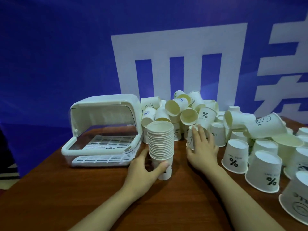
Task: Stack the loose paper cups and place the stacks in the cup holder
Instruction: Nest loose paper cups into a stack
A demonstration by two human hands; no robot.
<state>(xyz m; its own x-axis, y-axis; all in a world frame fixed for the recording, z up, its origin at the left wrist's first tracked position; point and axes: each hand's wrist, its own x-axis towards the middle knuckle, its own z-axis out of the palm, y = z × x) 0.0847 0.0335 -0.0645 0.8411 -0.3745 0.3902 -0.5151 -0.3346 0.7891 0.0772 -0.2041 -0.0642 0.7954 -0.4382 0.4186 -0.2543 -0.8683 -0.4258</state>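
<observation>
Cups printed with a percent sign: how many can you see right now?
3. One percent cup tilts in the pile behind the right hand; a second and third stand upside down at right. More may be hidden in the pile.

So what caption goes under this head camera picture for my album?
Left hand holds a tall cup stack upright while right hand grips a loose cup beside the open cup holder.

Brown wooden table (166, 205), white cup holder (103, 130) left, loose paper cups (233, 160) right
</observation>
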